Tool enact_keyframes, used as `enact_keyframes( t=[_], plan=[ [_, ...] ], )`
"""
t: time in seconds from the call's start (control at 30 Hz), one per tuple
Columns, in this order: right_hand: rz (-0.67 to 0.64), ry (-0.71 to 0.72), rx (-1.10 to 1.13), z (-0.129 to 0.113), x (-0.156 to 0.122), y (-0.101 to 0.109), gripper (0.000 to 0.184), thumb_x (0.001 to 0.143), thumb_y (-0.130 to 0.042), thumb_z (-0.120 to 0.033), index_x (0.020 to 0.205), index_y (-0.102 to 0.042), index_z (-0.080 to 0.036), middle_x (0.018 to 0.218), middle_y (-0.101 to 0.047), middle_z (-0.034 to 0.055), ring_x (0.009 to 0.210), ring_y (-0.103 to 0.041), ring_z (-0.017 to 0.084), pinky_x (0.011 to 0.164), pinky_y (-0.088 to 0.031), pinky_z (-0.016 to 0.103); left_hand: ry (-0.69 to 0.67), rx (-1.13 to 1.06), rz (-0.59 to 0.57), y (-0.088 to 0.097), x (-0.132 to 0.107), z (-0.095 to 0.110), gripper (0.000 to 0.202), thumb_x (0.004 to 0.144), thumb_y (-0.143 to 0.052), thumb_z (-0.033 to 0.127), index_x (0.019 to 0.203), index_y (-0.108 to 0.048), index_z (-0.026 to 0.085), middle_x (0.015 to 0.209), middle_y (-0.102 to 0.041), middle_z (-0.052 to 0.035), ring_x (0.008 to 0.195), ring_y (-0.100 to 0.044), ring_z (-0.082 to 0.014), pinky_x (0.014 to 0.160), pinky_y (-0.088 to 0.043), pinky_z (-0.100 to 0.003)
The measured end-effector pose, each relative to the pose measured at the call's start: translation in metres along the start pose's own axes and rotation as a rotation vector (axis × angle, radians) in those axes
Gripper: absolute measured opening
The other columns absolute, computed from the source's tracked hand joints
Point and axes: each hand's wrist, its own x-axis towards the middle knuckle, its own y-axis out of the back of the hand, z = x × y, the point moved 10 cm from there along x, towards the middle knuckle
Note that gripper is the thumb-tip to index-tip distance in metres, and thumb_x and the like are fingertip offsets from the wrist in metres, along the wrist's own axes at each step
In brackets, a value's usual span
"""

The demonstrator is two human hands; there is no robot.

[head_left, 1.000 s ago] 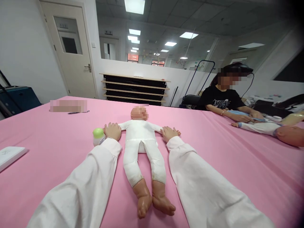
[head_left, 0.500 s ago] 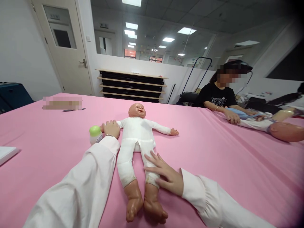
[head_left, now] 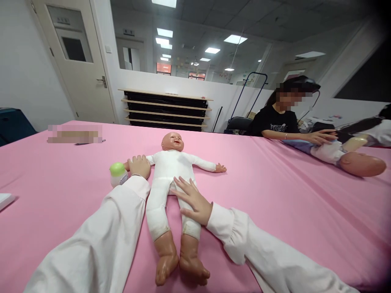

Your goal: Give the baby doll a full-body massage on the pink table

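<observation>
A baby doll (head_left: 175, 165) with a white cloth body lies on its back on the pink-covered table, its head away from me and its brown feet toward me. Over the doll's forearm on the left side rests my left hand (head_left: 139, 165), fingers stretched across it and partly hiding the arm. My right hand (head_left: 194, 201) lies on the doll's thigh on the right side, open with fingers spread toward the hip. Beside my left wrist stands a small white bottle (head_left: 118, 176) with a green cap.
A pen (head_left: 88, 142) and a blurred beige item (head_left: 76, 134) lie at the far left. A white object's corner (head_left: 6, 200) shows at the left edge. Across the table to the right, a person in black (head_left: 276, 122) handles another doll (head_left: 362, 162).
My right hand has slid up the doll's leg from near the knee to the upper thigh. My left hand stays on the doll's arm. The other person's hand has moved over their doll.
</observation>
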Motion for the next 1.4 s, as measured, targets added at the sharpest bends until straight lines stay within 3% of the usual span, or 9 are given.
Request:
enact_keyframes(
  t=[0.3, 0.47, 0.67, 0.77, 0.9, 1.03, 1.13, 1.23, 1.4],
  plan=[
    [-0.164, 0.078, 0.025, -0.045, -0.055, -0.01, 0.044, 0.09, -0.034, -0.044, 0.126, -0.046, -0.023, 0.137, -0.034, 0.0047, 0.132, -0.017, 0.022, 0.107, -0.003, 0.048, 0.002, -0.099, 0.053, 0.007, -0.002, 0.002, 0.039, 0.085, -0.029, 0.023, 0.109, -0.054, 0.007, 0.105, -0.058, -0.0188, 0.104, -0.047, -0.0327, 0.089, -0.027, -0.051],
    [-0.137, 0.06, 0.064, -0.044, -0.052, -0.006, 0.04, 0.089, -0.039, -0.043, 0.122, -0.05, -0.022, 0.133, -0.041, 0.0053, 0.129, -0.025, 0.021, 0.108, -0.003, 0.046, -0.096, -0.52, 0.064, 0.036, -0.015, 0.018, 0.048, 0.085, -0.033, 0.025, 0.13, -0.038, 0.011, 0.134, -0.041, -0.0122, 0.124, -0.035, -0.022, 0.105, -0.024, -0.04],
    [-0.144, 0.064, 0.082, -0.041, -0.052, -0.009, 0.042, 0.089, -0.037, -0.047, 0.121, -0.052, -0.023, 0.132, -0.041, 0.0052, 0.13, -0.023, 0.021, 0.108, -0.002, 0.044, -0.612, -0.763, -0.369, 0.063, -0.116, 0.07, 0.054, 0.09, -0.026, 0.042, 0.14, -0.021, 0.021, 0.147, -0.01, -0.003, 0.135, -0.008, -0.0203, 0.11, -0.011, -0.043],
    [-0.137, 0.068, 0.089, -0.038, -0.051, -0.011, 0.044, 0.089, -0.035, -0.049, 0.119, -0.053, -0.022, 0.133, -0.04, 0.0052, 0.13, -0.023, 0.021, 0.108, -0.003, 0.044, -0.765, -0.725, -0.451, 0.078, -0.17, 0.066, 0.049, 0.089, -0.03, 0.043, 0.136, -0.029, 0.03, 0.147, -0.009, 0.0005, 0.135, -0.006, -0.025, 0.108, -0.008, -0.05],
    [-0.145, 0.068, 0.113, -0.038, -0.05, -0.012, 0.044, 0.089, -0.036, -0.049, 0.12, -0.052, -0.023, 0.135, -0.037, 0.0045, 0.13, -0.021, 0.021, 0.108, -0.005, 0.045, -0.838, -0.8, -0.56, 0.095, -0.203, 0.051, 0.042, 0.089, -0.035, 0.038, 0.131, -0.037, 0.035, 0.144, -0.021, 0.0009, 0.134, -0.015, -0.0248, 0.107, -0.013, -0.05],
    [-0.133, 0.067, 0.139, -0.04, -0.05, -0.011, 0.044, 0.088, -0.036, -0.049, 0.118, -0.054, -0.022, 0.134, -0.038, 0.005, 0.129, -0.023, 0.022, 0.107, -0.007, 0.046, -0.708, -1.103, -0.772, 0.096, -0.187, 0.049, 0.034, 0.087, -0.038, 0.042, 0.103, -0.065, 0.028, 0.097, -0.068, -0.0048, 0.105, -0.056, -0.0235, 0.1, -0.034, -0.047],
    [-0.127, 0.038, 0.144, -0.038, -0.05, -0.01, 0.044, 0.088, -0.035, -0.051, 0.116, -0.055, -0.023, 0.132, -0.04, 0.0054, 0.129, -0.024, 0.023, 0.107, -0.006, 0.047, -0.394, -1.235, -0.531, 0.089, -0.136, 0.038, 0.04, 0.088, -0.035, 0.042, 0.111, -0.06, 0.02, 0.084, -0.069, -0.0062, 0.087, -0.063, -0.0203, 0.091, -0.044, -0.041],
    [-0.13, 0.026, 0.148, -0.037, -0.05, -0.01, 0.044, 0.088, -0.036, -0.051, 0.115, -0.056, -0.023, 0.131, -0.041, 0.0053, 0.129, -0.024, 0.022, 0.107, -0.005, 0.046, -0.432, -1.002, -0.297, 0.087, -0.115, 0.049, 0.053, 0.084, -0.044, 0.044, 0.131, -0.039, 0.021, 0.134, -0.042, -0.0089, 0.125, -0.036, -0.0241, 0.106, -0.024, -0.044],
    [-0.124, 0.058, 0.165, -0.038, -0.049, -0.011, 0.045, 0.088, -0.036, -0.052, 0.114, -0.056, -0.022, 0.131, -0.041, 0.0055, 0.129, -0.024, 0.021, 0.107, -0.011, 0.043, -0.72, -0.747, -0.465, 0.072, -0.15, 0.081, 0.055, 0.087, -0.034, 0.046, 0.137, -0.027, 0.026, 0.147, -0.007, -0.0036, 0.135, -0.004, -0.0255, 0.108, -0.006, -0.051]
  ],
)
